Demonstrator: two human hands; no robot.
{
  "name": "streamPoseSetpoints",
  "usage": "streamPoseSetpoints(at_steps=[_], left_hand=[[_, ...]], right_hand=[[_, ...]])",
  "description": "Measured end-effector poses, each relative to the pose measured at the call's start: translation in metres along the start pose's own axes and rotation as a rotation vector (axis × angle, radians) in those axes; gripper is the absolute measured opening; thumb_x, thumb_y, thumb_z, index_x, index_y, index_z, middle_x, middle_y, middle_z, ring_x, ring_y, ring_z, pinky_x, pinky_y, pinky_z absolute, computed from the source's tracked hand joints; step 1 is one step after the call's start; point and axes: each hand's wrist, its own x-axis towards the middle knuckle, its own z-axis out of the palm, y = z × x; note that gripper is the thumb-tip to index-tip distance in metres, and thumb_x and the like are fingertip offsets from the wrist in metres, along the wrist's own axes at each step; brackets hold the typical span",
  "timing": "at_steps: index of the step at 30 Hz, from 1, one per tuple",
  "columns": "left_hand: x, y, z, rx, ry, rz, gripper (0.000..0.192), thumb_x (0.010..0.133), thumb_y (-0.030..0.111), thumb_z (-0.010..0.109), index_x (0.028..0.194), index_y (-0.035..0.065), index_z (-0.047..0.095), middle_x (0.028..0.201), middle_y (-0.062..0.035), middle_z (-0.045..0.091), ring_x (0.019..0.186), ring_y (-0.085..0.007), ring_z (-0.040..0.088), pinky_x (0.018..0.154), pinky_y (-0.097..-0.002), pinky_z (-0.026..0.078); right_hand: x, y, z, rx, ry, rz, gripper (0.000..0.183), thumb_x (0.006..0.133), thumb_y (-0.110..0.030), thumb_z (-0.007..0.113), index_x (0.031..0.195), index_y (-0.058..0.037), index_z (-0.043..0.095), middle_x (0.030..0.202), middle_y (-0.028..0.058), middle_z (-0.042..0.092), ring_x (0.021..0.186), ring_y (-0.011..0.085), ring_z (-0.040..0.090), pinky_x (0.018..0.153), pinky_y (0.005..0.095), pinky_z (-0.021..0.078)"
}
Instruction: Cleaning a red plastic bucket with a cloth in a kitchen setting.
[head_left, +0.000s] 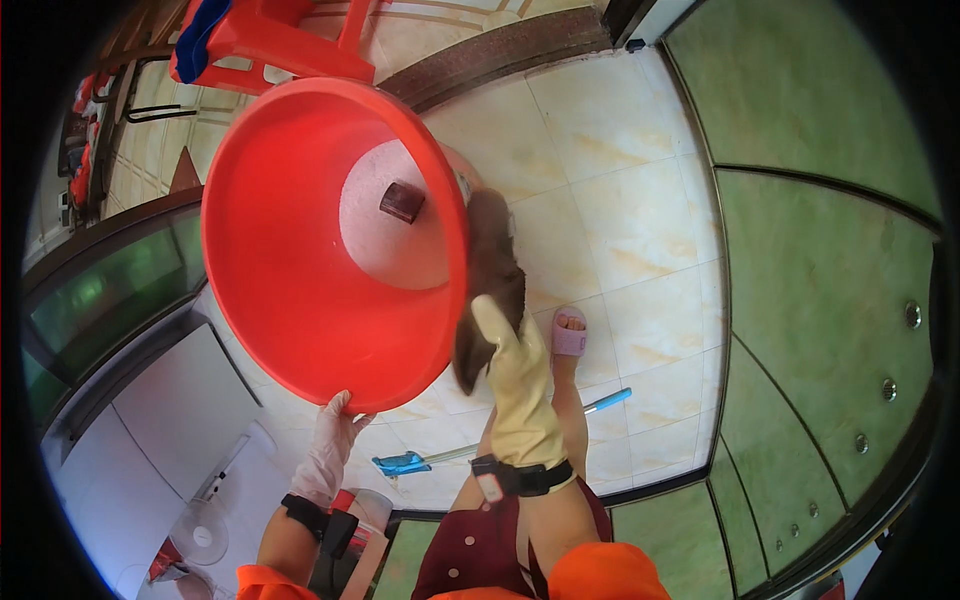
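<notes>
A large red plastic basin (270, 300) is tilted before me with its inside towards the camera. My left hand (334, 439), in a thin whitish glove, grips the basin's near rim. A pale pinkish round area (375, 247) shows inside it; I cannot tell whether this is foam or the basin's bottom. On that area sits a small dark reddish-brown block (403, 202). My right hand (517, 375), in a cream rubber glove, holds a brown cloth (491, 262) along the basin's right outer side. Some of its fingers are hidden.
A red plastic stool (300, 45) with a dark blue item (201, 37) stands beyond the basin. A blue-headed cleaning tool (403, 463) lies across the tiled floor (622, 195) by my legs. Green cabinets (817, 262) line the right; a white appliance (180, 405) stands at left.
</notes>
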Motion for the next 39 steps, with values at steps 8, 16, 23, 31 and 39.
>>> streamPoseSetpoints(at_steps=[8, 16, 23, 31, 39], left_hand=[[0.001, 0.003, 0.002, -0.007, -0.013, -0.030, 0.030, 0.091, 0.017, 0.061, 0.118, 0.0092, 0.052, 0.127, -0.0073, 0.055, 0.115, -0.0242, 0.055, 0.094, -0.0523, 0.050], [-0.005, 0.006, 0.012, -0.010, 0.060, -0.043, 0.030, 0.092, 0.013, 0.057, 0.120, 0.0078, 0.049, 0.127, -0.0080, 0.054, 0.114, -0.0252, 0.056, 0.093, -0.0530, 0.051], [0.011, -0.008, 0.000, -0.079, 0.076, -0.043, 0.033, 0.091, 0.009, 0.058, 0.122, 0.0075, 0.047, 0.123, -0.0096, 0.055, 0.108, -0.0257, 0.058, 0.087, -0.0512, 0.053], [0.018, -0.016, 0.011, -0.064, 0.084, -0.049, 0.045, 0.089, 0.007, 0.059, 0.128, 0.0100, 0.037, 0.121, -0.0107, 0.054, 0.105, -0.0258, 0.058, 0.085, -0.0497, 0.053], [0.008, -0.016, 0.022, -0.054, 0.146, -0.092, 0.054, 0.088, 0.007, 0.061, 0.132, 0.0110, 0.029, 0.122, -0.0110, 0.052, 0.102, -0.0230, 0.058, 0.083, -0.0444, 0.053]], right_hand=[[0.000, 0.007, 0.012, -0.005, 0.032, 0.068, 0.036, 0.094, -0.018, 0.064, 0.124, 0.0012, 0.057, 0.114, 0.0094, 0.058, 0.104, 0.0154, 0.054, 0.091, 0.0306, 0.0426], [0.030, 0.063, 0.022, -1.025, 0.134, -0.616, 0.034, 0.097, -0.012, 0.057, 0.129, 0.0012, 0.053, 0.133, 0.0217, 0.050, 0.133, 0.0333, 0.042, 0.112, 0.0415, 0.0359], [0.029, 0.001, 0.019, -0.494, -0.024, -0.440, 0.036, 0.102, -0.021, 0.048, 0.128, 0.0035, 0.053, 0.126, 0.0224, 0.057, 0.115, 0.0333, 0.056, 0.094, 0.0356, 0.0457], [0.017, 0.021, -0.004, -1.003, 0.090, -0.308, 0.045, 0.099, -0.025, 0.053, 0.135, 0.0009, 0.046, 0.123, 0.0099, 0.059, 0.110, 0.0183, 0.057, 0.095, 0.0284, 0.0445], [0.190, -0.141, 0.139, -0.300, -0.596, -0.117, 0.052, 0.099, -0.043, 0.050, 0.125, 0.0015, 0.058, 0.119, 0.0172, 0.063, 0.111, 0.0265, 0.057, 0.098, 0.0344, 0.0413]])
